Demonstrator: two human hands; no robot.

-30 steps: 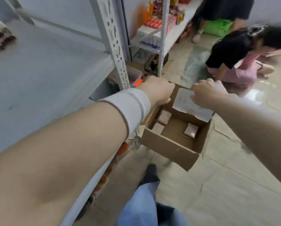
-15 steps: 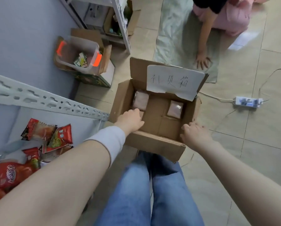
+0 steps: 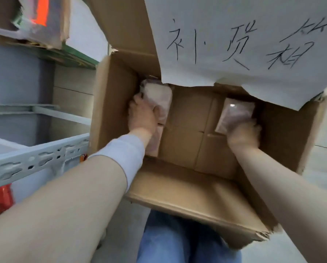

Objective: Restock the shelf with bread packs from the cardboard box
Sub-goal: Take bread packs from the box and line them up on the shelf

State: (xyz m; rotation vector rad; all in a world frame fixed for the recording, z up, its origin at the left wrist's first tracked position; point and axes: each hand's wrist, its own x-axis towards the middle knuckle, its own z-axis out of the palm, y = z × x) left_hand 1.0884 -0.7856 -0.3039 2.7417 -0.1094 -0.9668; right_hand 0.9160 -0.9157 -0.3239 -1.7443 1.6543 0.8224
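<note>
The left hand is gripping the left pack, fingers curling round its soft, clear-wrapped side at the far left of the cardboard box. The blurred right hand is clutching the near edge of the flat, squarish right pack. A third pack is lying under the left wrist. A handwritten paper sign is hanging over the far flap.

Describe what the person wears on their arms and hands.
A pale, whitish cuff-like band wraps the left wrist behind the left hand; the forearm above it is bare. The right hand and its forearm show no band, glove or watch.
</note>
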